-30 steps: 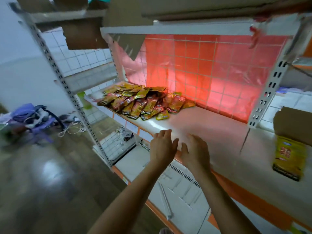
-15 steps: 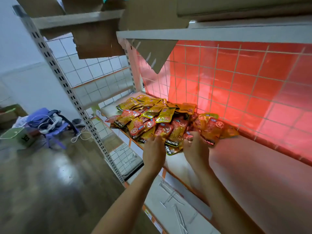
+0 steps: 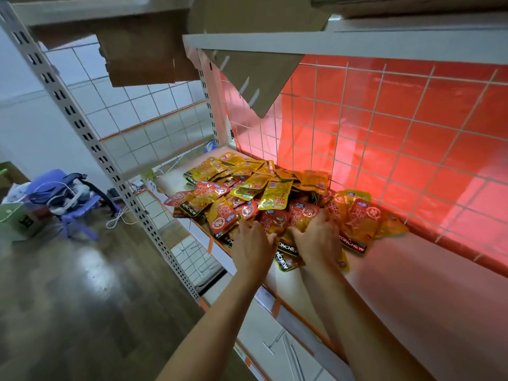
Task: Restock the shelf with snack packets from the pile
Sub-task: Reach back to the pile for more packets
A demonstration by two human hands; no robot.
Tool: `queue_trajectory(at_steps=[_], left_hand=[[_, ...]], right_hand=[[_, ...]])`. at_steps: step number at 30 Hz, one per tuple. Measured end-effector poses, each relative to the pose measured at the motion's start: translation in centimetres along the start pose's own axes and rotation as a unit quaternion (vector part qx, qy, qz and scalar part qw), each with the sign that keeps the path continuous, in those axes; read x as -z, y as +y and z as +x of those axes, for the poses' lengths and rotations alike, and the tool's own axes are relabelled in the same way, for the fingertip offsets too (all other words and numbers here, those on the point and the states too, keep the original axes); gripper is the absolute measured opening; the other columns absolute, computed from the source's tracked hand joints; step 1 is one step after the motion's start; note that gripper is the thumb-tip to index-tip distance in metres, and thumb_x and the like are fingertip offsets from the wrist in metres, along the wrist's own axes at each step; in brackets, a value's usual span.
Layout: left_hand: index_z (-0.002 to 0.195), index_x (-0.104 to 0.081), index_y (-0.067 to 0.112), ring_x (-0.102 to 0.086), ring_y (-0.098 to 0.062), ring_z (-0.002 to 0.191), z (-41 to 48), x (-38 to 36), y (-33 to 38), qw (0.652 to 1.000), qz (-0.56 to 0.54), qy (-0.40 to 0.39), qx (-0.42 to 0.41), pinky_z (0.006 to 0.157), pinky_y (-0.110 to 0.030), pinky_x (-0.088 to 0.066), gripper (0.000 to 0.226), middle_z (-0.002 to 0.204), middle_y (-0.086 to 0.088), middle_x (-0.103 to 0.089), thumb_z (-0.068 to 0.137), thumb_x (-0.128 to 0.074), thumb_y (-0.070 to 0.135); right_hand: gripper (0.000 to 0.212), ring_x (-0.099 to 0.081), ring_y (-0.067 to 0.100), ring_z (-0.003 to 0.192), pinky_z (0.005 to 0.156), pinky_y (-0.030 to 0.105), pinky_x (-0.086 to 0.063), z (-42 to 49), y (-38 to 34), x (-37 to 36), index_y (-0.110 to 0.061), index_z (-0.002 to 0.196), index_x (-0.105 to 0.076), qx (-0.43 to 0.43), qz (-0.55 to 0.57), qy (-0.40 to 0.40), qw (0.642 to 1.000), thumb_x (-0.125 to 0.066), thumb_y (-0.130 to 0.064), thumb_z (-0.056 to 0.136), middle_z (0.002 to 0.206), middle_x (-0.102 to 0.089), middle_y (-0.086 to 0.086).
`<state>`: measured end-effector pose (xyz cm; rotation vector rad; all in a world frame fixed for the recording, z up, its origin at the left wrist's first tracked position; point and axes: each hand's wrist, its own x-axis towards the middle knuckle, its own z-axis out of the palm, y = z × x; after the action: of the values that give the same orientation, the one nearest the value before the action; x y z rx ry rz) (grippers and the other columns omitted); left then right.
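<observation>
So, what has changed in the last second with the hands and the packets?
Both hands moved forward from over the front edge of the shelf to the pile. The left hand and right hand now lie on its near packets, fingers among them; whether they grip is unclear. The pile stays where it was, none lifted.

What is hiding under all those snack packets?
The snack packets lie on the pale shelf. The left hand and right hand cover the near edge. Anything beneath the pile is hidden.
</observation>
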<state>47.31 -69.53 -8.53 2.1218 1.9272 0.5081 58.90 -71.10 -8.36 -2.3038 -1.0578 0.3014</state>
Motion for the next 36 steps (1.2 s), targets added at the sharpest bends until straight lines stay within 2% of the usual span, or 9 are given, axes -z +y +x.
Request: queue_trajectory(at_steps=[6,11,15,17,19,24,29,32,36], left_hand=[[0.112,-0.053,0.012,-0.048,-0.027,0.109,-0.7,-0.2,0.9,0.999,-0.021,0.041,-0.007,0.091,-0.034,-0.039,0.051,0.115,-0.008,-0.054,0.081,-0.067,0.050],[0.102,-0.041,0.017,-0.064,-0.029,0.090,-1.8,0.0,2.6,0.985,-0.174,0.003,0.016,0.073,-0.035,-0.048,0.041,0.091,-0.001,-0.063,0.081,-0.071,0.035],[0.106,-0.056,0.013,-0.065,-0.022,0.087,-2.9,0.0,3.8,0.968,-0.248,-0.028,-0.003,0.074,-0.035,-0.052,0.041,0.087,0.002,-0.065,0.079,-0.074,0.038],[0.090,-0.063,0.013,-0.064,-0.023,0.078,-3.8,0.0,4.5,0.961,-0.273,-0.033,-0.019,0.067,-0.034,-0.050,0.031,0.078,0.000,-0.066,0.080,-0.073,0.040],[0.076,-0.058,0.013,-0.060,-0.024,0.068,-5.2,0.0,5.2,0.952,-0.302,-0.033,-0.035,0.058,-0.032,-0.043,0.028,0.067,0.003,-0.060,0.080,-0.073,0.036],[0.079,-0.060,0.012,-0.057,-0.020,0.065,-10.0,-0.2,7.0,0.926,-0.369,-0.059,-0.059,0.059,-0.031,-0.044,0.025,0.067,0.002,-0.062,0.080,-0.074,0.033],[0.093,-0.064,0.013,-0.065,-0.019,0.077,-15.8,-0.7,9.0,0.909,-0.394,-0.122,-0.057,0.067,-0.032,-0.050,0.033,0.082,-0.001,-0.070,0.079,-0.074,0.041],[0.092,-0.063,0.020,-0.064,-0.014,0.075,-19.0,-0.8,10.6,0.899,-0.401,-0.159,-0.071,0.072,-0.030,-0.053,0.026,0.079,0.007,-0.067,0.079,-0.074,0.040],[0.097,-0.066,0.020,-0.066,-0.013,0.076,-22.8,-1.2,12.9,0.883,-0.411,-0.205,-0.095,0.067,-0.023,-0.052,0.025,0.082,0.008,-0.070,0.080,-0.073,0.038]], right_hand=[[0.064,-0.054,0.034,0.112,0.087,0.038,-0.045,-0.4,0.9,0.9,-0.008,0.127,-0.044,-0.014,0.069,0.016,0.997,-0.075,-0.032,0.077,0.122,-0.055,0.016],[0.044,-0.057,0.033,0.106,0.078,0.032,-0.042,-1.6,2.7,2.6,-0.008,0.123,-0.050,-0.024,0.155,0.029,0.987,-0.068,-0.019,0.083,0.117,-0.059,0.014],[0.034,-0.058,0.036,0.103,0.078,0.034,-0.045,-3.3,4.7,4.7,-0.012,0.116,-0.050,-0.040,0.191,0.034,0.980,-0.062,-0.016,0.085,0.112,-0.063,0.014],[0.036,-0.059,0.037,0.103,0.084,0.040,-0.048,-4.4,5.7,6.0,-0.014,0.119,-0.050,-0.047,0.207,0.042,0.976,-0.060,-0.014,0.085,0.112,-0.064,0.015],[0.039,-0.059,0.035,0.104,0.083,0.035,-0.046,-5.6,6.8,7.4,-0.014,0.123,-0.050,-0.052,0.218,0.051,0.973,-0.060,-0.013,0.085,0.114,-0.065,0.014],[0.035,-0.060,0.035,0.105,0.082,0.035,-0.045,-9.4,9.8,11.0,-0.010,0.121,-0.049,-0.062,0.226,0.081,0.969,-0.058,-0.009,0.087,0.113,-0.065,0.015],[0.038,-0.061,0.028,0.105,0.079,0.023,-0.040,-14.4,13.4,14.1,-0.010,0.126,-0.049,-0.084,0.254,0.120,0.956,-0.059,-0.008,0.089,0.121,-0.063,0.011],[0.038,-0.060,0.026,0.107,0.081,0.023,-0.040,-17.0,15.7,16.0,-0.011,0.127,-0.050,-0.104,0.256,0.137,0.951,-0.060,-0.010,0.090,0.122,-0.062,0.009],[0.042,-0.060,0.027,0.109,0.086,0.026,-0.044,-19.7,18.4,18.8,-0.011,0.130,-0.049,-0.136,0.251,0.171,0.943,-0.060,-0.010,0.090,0.122,-0.063,0.010]])
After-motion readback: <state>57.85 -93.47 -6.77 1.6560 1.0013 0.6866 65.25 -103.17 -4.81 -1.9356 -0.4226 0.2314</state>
